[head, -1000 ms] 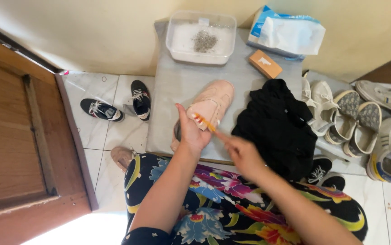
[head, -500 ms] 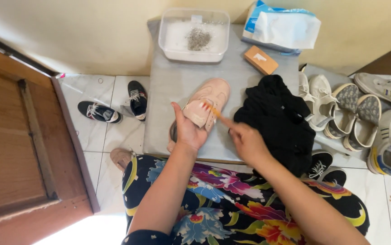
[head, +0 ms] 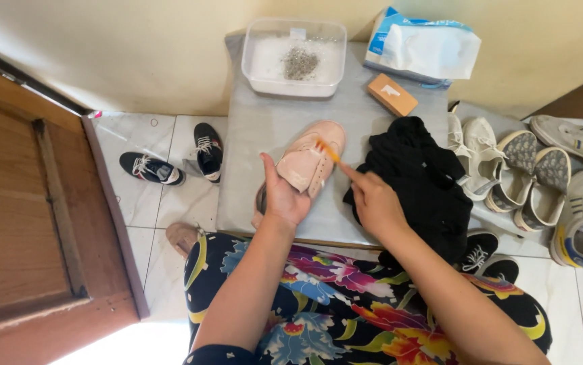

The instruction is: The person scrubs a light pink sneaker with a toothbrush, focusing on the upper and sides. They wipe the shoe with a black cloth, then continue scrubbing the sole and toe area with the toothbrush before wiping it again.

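Head view: left hand (head: 285,196) grip clamped on pink shoe (head: 308,162), right hand (head: 376,203) pinching orange brush (head: 329,152).

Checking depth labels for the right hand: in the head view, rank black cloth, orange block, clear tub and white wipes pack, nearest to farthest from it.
From the right hand, which holds an orange brush:
1. Black cloth, right beside the hand, on its right.
2. Orange block, above the hand, on the grey board.
3. Clear tub and white wipes pack, at the wall: too close to call.
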